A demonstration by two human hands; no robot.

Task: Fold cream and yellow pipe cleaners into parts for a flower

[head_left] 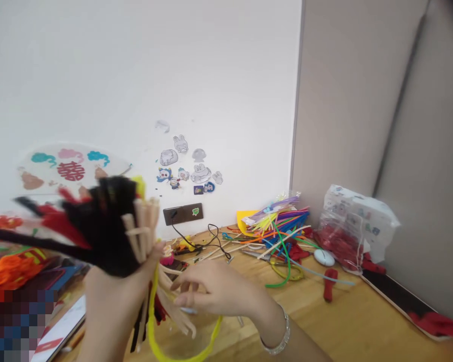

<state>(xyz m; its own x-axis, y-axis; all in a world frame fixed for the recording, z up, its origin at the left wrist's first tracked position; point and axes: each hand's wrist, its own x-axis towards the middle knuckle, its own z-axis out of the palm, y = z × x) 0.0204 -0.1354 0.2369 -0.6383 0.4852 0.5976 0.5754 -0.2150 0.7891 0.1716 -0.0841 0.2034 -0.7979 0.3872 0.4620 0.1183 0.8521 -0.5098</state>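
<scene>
Bundled black, red and beige pipe cleaners are clasped in the left hand, ends jutting above and below its fingers; the right hand curls beside the lower beige ends, its grip unclear; a printed bag contains red material; a plastic sleeve, multicoloured stems.

"What's in the left hand?"
"A tilted bundle of pipe cleaners, black, red and beige, upper ends fanned out."
"The yellow pipe cleaner?"
"Curving below in a loose loop."
</scene>
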